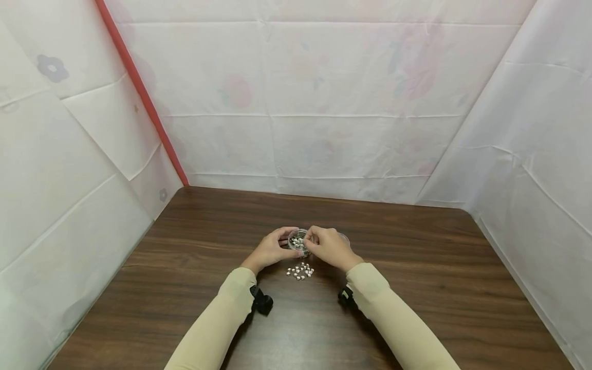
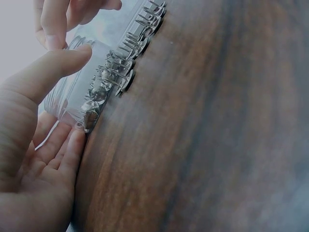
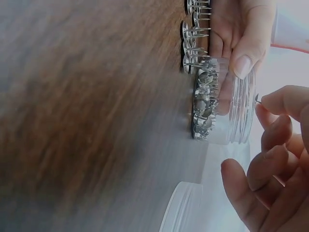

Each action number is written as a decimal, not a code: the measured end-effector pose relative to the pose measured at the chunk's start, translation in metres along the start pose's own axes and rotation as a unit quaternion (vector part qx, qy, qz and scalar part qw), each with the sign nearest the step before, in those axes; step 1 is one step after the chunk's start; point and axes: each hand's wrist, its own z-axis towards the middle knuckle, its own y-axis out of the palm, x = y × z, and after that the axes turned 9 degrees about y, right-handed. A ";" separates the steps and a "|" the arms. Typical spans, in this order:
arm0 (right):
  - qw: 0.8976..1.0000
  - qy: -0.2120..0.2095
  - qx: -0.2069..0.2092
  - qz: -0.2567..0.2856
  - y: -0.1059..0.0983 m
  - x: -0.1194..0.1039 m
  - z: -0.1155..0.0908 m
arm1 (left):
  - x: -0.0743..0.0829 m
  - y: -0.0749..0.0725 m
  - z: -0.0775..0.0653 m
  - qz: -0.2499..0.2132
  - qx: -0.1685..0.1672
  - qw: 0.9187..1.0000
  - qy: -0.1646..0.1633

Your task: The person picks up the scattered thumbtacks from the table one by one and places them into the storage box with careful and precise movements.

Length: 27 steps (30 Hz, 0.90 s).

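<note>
A small clear plastic jar [image 3: 236, 121] with a threaded rim stands upright on the table, silver thumbtacks [image 3: 204, 108] heaped in its bottom. My left hand [image 1: 270, 250] holds the jar from the left, thumb on the near side and fingers round the far side. Just above the jar's mouth is my right hand [image 1: 332, 248], pinching one thumbtack [image 3: 258, 99] between thumb and forefinger; most of that tack is hidden by the fingertips. More loose thumbtacks [image 1: 300, 271] lie in a cluster in front of the jar, points up in the left wrist view.
A clear round lid [image 3: 183, 205] lies on the table to the right of the jar, mostly behind my right hand in the head view. The dark wood table [image 1: 416, 288] is bordered by white patterned cloth walls [image 1: 324, 128]. A red strip [image 1: 148, 103] runs down the back left corner.
</note>
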 end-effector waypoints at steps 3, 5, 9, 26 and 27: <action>1.000 0.008 -0.006 -0.005 0.001 0.000 0.002 | 0.001 0.000 0.000 0.001 0.000 1.000 -0.002; 1.000 0.007 -0.010 -0.005 0.002 0.000 0.004 | 0.001 0.000 0.000 0.000 0.000 1.000 -0.003; 1.000 0.006 -0.019 0.003 0.004 0.000 0.007 | 0.001 0.000 0.000 -0.006 -0.001 1.000 0.000; 1.000 0.012 0.018 0.006 -0.004 0.009 -0.005 | 0.001 0.000 0.001 -0.004 0.007 1.000 0.003; 1.000 0.011 0.021 0.006 -0.004 0.010 -0.007 | 0.000 0.000 0.001 -0.005 0.008 1.000 0.004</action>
